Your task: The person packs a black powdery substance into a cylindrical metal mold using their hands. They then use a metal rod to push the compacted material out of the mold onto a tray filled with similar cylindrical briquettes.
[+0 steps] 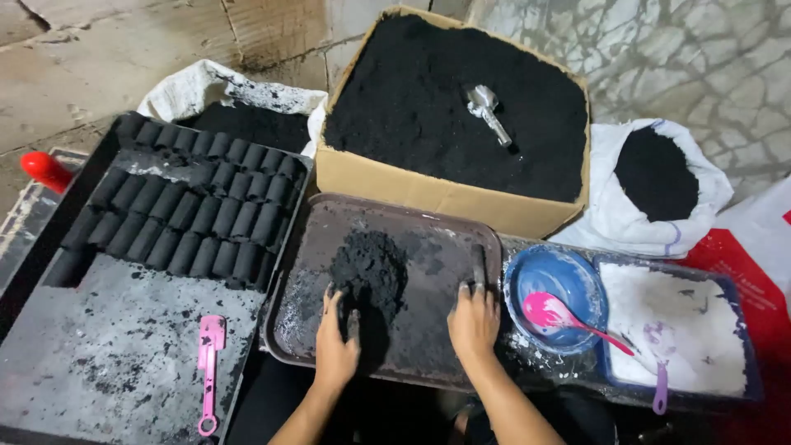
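A dark metal tray (428, 222) lies in front of me with a heap of black powder (368, 268) on its left half. My left hand (336, 342) rests on the tray at the near edge of the heap, fingers dug into the powder. My right hand (474, 321) lies flat on the tray's right part, fingers together and blackened, touching a dark smear; I cannot tell if it holds anything.
A large black tray (99, 371) at left carries rows of black cylinders (198, 206) and a pink spatula (209, 371). Behind stand a cardboard box of black powder (445, 91) with a metal scoop (488, 111), and two white sacks. Right: blue bowl (535, 276) with pink spoon (556, 317), tub of white powder (684, 321).
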